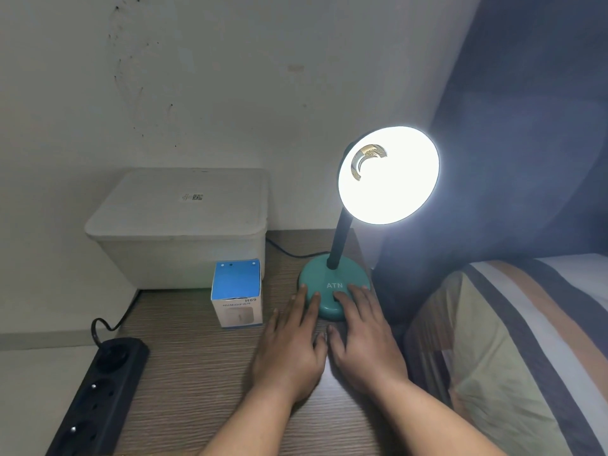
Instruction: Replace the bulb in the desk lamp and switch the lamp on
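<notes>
The desk lamp stands on the wooden table with its round teal base (324,279) marked ATN and a dark neck (340,241). Its shade (390,176) faces me and glows bright white, so the bulb inside is lost in the glare. My left hand (291,347) lies flat on the table, fingers spread, with its fingertips on the base's front left edge. My right hand (360,337) lies beside it, its fingertips on the base's front right. Neither hand holds anything.
A small blue and white humidifier box (237,294) stands left of the lamp base. Behind it sits a white lidded bin (179,225). A black power strip (98,396) lies at the table's left edge. A striped pillow (513,350) borders the right.
</notes>
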